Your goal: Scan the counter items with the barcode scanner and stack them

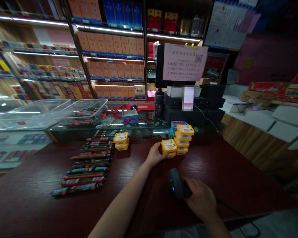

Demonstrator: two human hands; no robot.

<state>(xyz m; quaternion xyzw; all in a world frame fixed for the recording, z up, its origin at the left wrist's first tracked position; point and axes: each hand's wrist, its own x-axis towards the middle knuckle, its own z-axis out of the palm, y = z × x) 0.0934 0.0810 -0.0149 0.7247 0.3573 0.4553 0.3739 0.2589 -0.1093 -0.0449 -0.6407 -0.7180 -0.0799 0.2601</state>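
Leftmost, a column of slim packs (89, 165) lies on the dark tabletop (34, 191), about ten of them, one below another. Behind them a clear tray (47, 112) sits on the glass case. Next come two yellow tubs (121, 141) stacked as a pair, well apart from my hands. My left hand (155, 154) reaches forward, its fingers curled against the side of another pair of tubs (169, 147), thumb on the near edge; whether it grips or only touches, I cannot tell. Just beside that pair, to the right, a taller stack (184, 138) of four tubs stands before a blue box (175, 125). Beyond them a till (196, 109) with a pink notice (183, 62) blocks the view. Nearer me, my right hand (201, 198) is wrapped around a black scanner (177, 183), its cord (238, 215) trailing right.
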